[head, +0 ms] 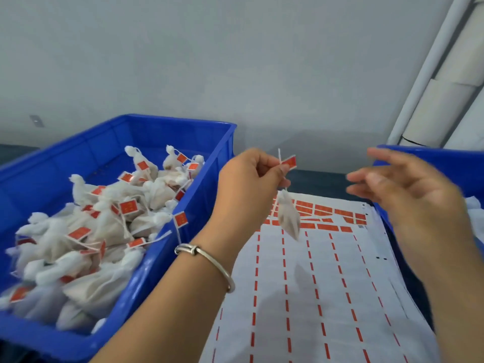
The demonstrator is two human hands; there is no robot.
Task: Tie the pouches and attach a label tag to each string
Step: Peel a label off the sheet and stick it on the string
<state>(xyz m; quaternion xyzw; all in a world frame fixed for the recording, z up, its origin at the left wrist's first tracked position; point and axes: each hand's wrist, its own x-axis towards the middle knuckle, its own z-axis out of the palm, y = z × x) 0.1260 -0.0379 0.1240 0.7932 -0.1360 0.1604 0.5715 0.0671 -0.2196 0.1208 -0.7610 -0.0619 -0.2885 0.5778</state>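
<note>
A label sheet (314, 284), mostly stripped, covers the near surface. Above it, the left hand (248, 176) pinches a string just below its red tag (289, 162), a tied pouch (288, 217) dangling free; the right hand (403, 184) hovers open, blurred. A loose pinch or swing could drop the pouch short of the blue bin (146, 273) of finished pouches at the left edge.

Light was soft, even and cool, without glare. The right hand (408, 189) smeared with motion blur at right of frame; a faint shadow lay on the label sheet (301, 297); edges bowed slightly.
</note>
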